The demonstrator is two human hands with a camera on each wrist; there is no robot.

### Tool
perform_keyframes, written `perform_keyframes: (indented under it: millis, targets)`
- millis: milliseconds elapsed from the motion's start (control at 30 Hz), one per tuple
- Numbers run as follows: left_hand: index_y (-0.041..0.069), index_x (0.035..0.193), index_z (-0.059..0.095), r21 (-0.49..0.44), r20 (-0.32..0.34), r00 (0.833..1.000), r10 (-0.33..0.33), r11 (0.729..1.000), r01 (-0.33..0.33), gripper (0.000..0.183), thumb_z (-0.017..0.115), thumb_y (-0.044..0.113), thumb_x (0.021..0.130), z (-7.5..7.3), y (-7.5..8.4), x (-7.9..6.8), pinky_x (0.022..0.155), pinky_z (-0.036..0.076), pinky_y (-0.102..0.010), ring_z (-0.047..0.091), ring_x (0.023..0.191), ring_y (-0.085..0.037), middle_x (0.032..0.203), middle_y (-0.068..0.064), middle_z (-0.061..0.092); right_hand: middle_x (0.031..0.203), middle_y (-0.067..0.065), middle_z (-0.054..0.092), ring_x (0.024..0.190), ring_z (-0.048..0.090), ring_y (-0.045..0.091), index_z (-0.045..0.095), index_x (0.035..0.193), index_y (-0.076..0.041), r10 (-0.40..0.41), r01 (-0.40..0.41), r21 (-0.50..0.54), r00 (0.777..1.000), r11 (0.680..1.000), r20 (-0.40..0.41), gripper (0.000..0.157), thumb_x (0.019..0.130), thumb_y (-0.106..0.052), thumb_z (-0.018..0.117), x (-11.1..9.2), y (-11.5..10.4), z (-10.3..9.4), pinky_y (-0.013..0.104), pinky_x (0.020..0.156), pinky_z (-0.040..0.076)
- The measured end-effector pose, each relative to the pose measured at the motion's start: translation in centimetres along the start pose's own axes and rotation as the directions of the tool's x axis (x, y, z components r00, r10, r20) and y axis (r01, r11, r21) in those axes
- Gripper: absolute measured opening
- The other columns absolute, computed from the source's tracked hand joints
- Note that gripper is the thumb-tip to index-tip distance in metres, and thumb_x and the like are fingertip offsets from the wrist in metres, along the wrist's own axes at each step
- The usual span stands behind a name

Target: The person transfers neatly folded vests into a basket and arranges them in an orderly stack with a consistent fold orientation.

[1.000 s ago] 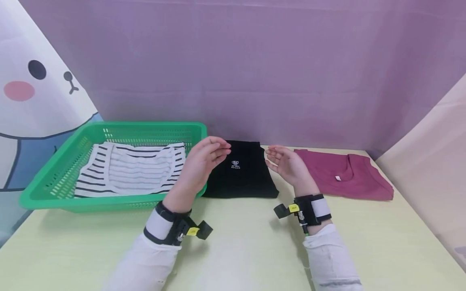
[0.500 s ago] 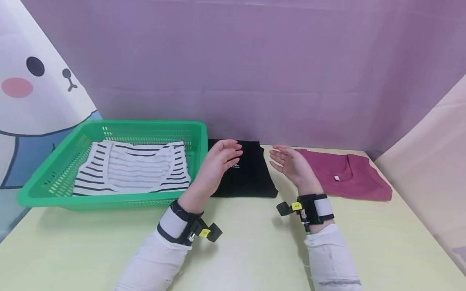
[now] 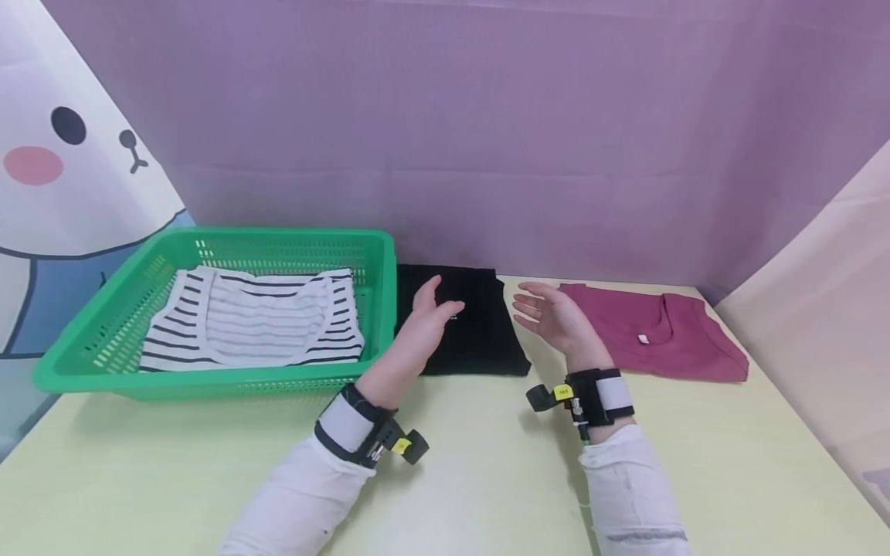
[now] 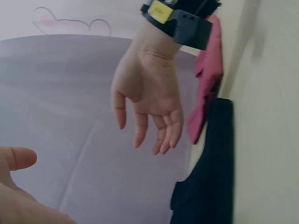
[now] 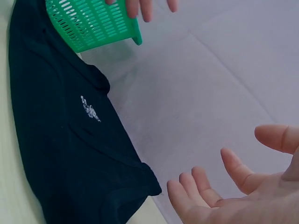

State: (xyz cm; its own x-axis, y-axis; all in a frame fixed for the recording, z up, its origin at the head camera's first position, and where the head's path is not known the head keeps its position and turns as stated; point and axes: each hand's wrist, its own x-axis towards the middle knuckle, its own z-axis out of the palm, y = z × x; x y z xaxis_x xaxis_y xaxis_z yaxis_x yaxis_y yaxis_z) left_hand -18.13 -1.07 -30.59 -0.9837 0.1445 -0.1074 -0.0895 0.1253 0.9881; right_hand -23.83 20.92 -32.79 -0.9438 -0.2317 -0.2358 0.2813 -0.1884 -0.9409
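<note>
Centrally, a folded black garment (image 3: 480, 340) lies flat on the pale table (image 3: 473, 486), between a green basket (image 3: 208, 380) and a folded maroon garment (image 3: 702, 340). The left hand (image 3: 417, 333) holds nothing; its thumb stands well away from the extended fingers, so the grip is wide, and the hand overlaps the left part of the black garment in the head view. The right hand (image 3: 562, 320) is likewise unloaded, its fingers gently curved and loosely spaced, near the right edge of the same garment; the left wrist view shows it raised and apart from the cloth. The palms face one another across the black garment, whose small white print (image 5: 91, 111) is seen best in the right wrist view. A striped garment (image 3: 267, 324) lies folded inside the basket. Each wrist bears a strapped camera band, left (image 3: 354, 426) and right (image 3: 601, 398), above a white sleeve (image 3: 633, 490). Behind the table hangs a purple curtain (image 3: 556, 139), with a cartoon animal (image 3: 83, 193) printed on the cloth at far left.
</note>
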Motion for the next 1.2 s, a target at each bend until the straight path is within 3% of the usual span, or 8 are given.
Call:
perform_keyframes:
  millis: [233,433,533,667,767,1000,1067,1200]
  targets:
    - [0.004,0.151,0.009,0.254,-0.070,0.997,0.026,0.967,-0.007,0.074,0.052,0.023,0.094,1.0,-1.5,0.7,0.116,-0.007,-0.056,-0.010,0.144,-0.037,0.157,-0.020,-0.006,0.141,0.020,0.030,0.123,0.039,0.026,0.048,0.109,-0.015,0.013,-0.013,-0.006,1.000,1.000,-0.014,0.019,0.102,-0.018,0.031,0.3,0.6,-0.1,0.042,0.117,0.022]
    - [0.002,0.151,0.006,0.403,-0.146,0.989,0.017,0.914,0.043,0.080,0.055,0.026,0.092,0.8,-3.2,1.3,0.116,-0.005,-0.055,-0.012,0.143,-0.039,0.155,-0.025,-0.011,0.152,0.028,0.011,0.140,0.018,0.036,0.058,0.092,-0.019,0.027,-0.026,0.030,0.999,0.999,-0.019,0.031,0.102,-0.016,0.029,0.7,1.1,-0.4,0.039,0.120,0.012]
    - [0.002,0.151,0.003,0.390,-0.180,0.984,-0.004,0.918,0.075,0.082,0.055,0.025,0.092,0.4,-4.0,1.7,0.117,0.003,-0.053,-0.010,0.143,-0.040,0.154,-0.025,-0.015,0.154,0.027,0.004,0.144,0.007,0.036,0.059,0.092,-0.019,0.043,-0.042,0.044,0.999,0.998,-0.015,0.031,0.101,-0.015,0.030,0.9,1.3,-0.6,0.037,0.120,0.010]
    - [0.001,0.151,-0.001,0.341,-0.195,0.981,-0.022,0.936,0.089,0.082,0.053,0.022,0.092,-0.2,-5.0,2.3,0.117,0.013,-0.050,-0.004,0.144,-0.039,0.153,-0.028,-0.014,0.153,0.025,0.007,0.140,0.017,0.035,0.049,0.120,-0.009,0.070,-0.069,0.039,0.997,0.997,-0.031,0.025,0.101,-0.015,0.033,1.2,1.7,-0.7,0.036,0.119,0.016]
    - [-0.002,0.150,0.001,0.328,-0.205,0.978,-0.034,0.939,0.102,0.081,0.053,0.022,0.092,-0.7,-5.5,2.7,0.116,0.016,-0.051,0.003,0.144,-0.040,0.153,-0.032,-0.005,0.151,0.024,0.011,0.133,0.029,0.031,0.036,0.136,-0.002,0.093,-0.092,0.024,0.995,0.995,-0.034,0.038,0.101,-0.017,0.034,1.5,2.0,-0.8,0.036,0.118,0.020]
    - [-0.003,0.149,0.000,0.337,-0.188,0.978,-0.087,0.930,0.147,0.079,0.049,0.025,0.095,-1.2,-6.2,3.3,0.116,0.020,-0.050,0.015,0.143,-0.038,0.154,-0.029,0.010,0.132,0.016,0.031,0.104,0.047,0.016,0.020,0.147,-0.001,0.122,-0.122,-0.002,0.992,0.993,-0.025,0.050,0.102,-0.020,0.032,1.7,2.3,-1.2,0.037,0.117,0.021]
    - [-0.002,0.149,-0.002,0.335,-0.183,0.979,-0.093,0.930,0.151,0.079,0.048,0.025,0.095,-1.3,-6.2,3.2,0.115,0.021,-0.050,0.017,0.142,-0.038,0.154,-0.029,0.011,0.131,0.016,0.032,0.106,0.046,0.017,0.018,0.148,-0.002,0.125,-0.126,-0.001,0.992,0.992,-0.023,0.051,0.102,-0.020,0.031,1.8,2.4,-1.3,0.038,0.118,0.020]
    - [-0.002,0.149,-0.004,0.336,-0.188,0.978,-0.093,0.929,0.153,0.079,0.048,0.025,0.095,-1.4,-6.2,3.1,0.115,0.022,-0.050,0.019,0.142,-0.038,0.154,-0.029,0.011,0.147,0.027,0.021,0.130,0.035,0.030,0.011,0.150,-0.001,0.129,-0.129,-0.015,0.992,0.992,0.005,0.056,0.101,-0.021,0.031,2.0,2.7,-1.2,0.040,0.119,0.016]
